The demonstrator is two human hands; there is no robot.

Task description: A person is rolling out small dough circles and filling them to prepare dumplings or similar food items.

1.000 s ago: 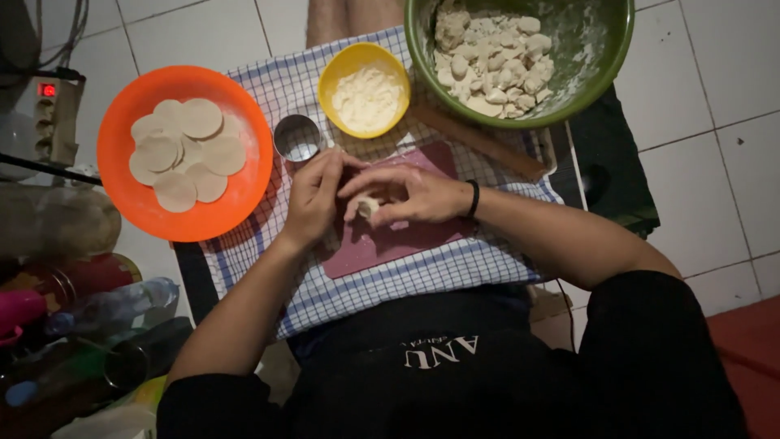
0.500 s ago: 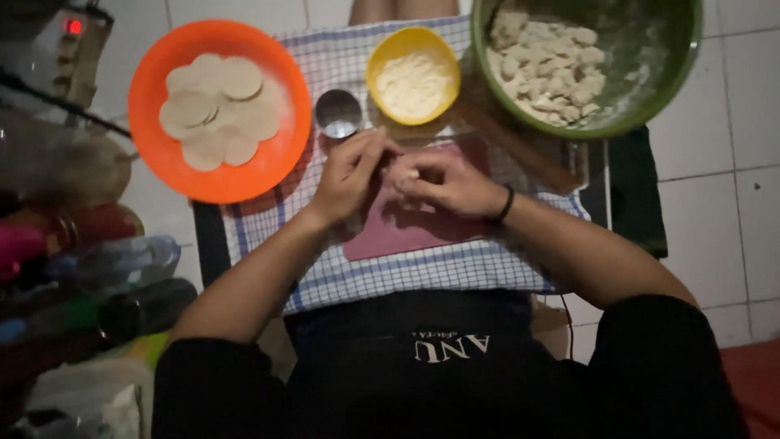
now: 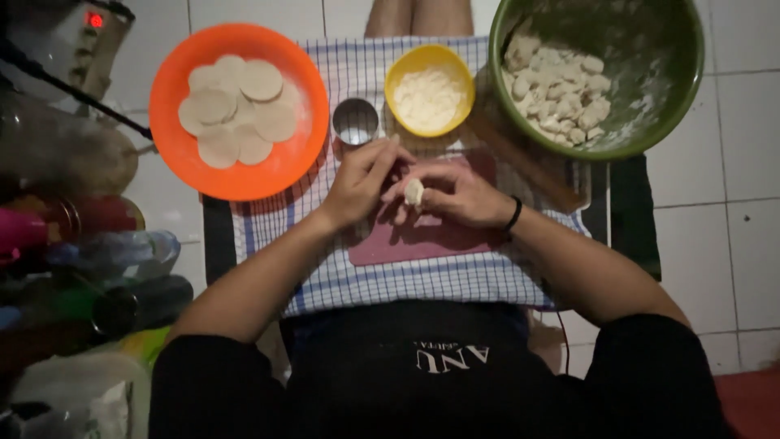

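Both hands meet over a dark red board (image 3: 422,241) on a blue-checked cloth (image 3: 422,280). My left hand (image 3: 357,180) and my right hand (image 3: 457,195) pinch a small pale dough piece (image 3: 414,192) between their fingers. A black band sits on my right wrist. An orange plate (image 3: 240,112) with several flat dough rounds lies at the left. A small metal cup (image 3: 356,122) stands just above my left hand. A yellow bowl (image 3: 430,88) of white flour and a green bowl (image 3: 600,73) of several dough lumps stand at the back.
A wooden rolling pin (image 3: 528,162) lies diagonally between the board and the green bowl. Bottles and containers (image 3: 81,260) crowd the left side on the white tile floor (image 3: 731,187). A device with a red light (image 3: 96,23) sits at the far left top.
The view has shifted so everything sits lower and more to the right. My hands stay together on the dough piece, which now shows more clearly between the fingers.
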